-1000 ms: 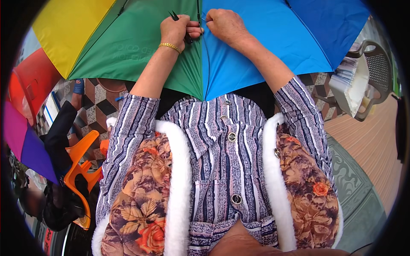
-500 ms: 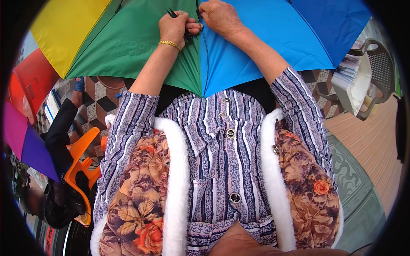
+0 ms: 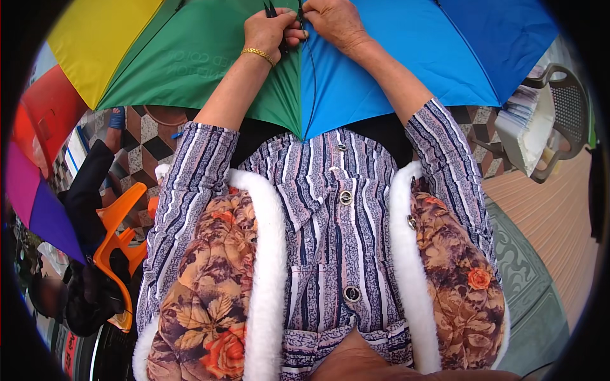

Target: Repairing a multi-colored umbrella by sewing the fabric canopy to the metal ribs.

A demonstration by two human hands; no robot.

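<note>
— Umbrella canopy (image 3: 381, 57), where was it held?
— Along the green-blue seam: left hand (image 3: 270, 32) closed on a dark tool (image 3: 269, 9), right hand (image 3: 335, 22) pinching fabric beside it, probably to keep the seam taut.
— Anything unclear?
— Fingertips ran off the top edge; the tool's kind was unreadable.

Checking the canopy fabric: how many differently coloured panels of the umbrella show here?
6. Yellow panel upper left, green panel under the left hand, light blue panel under the right hand, darker blue panel right, red panel and purple panel far left. More may be hidden.
</note>
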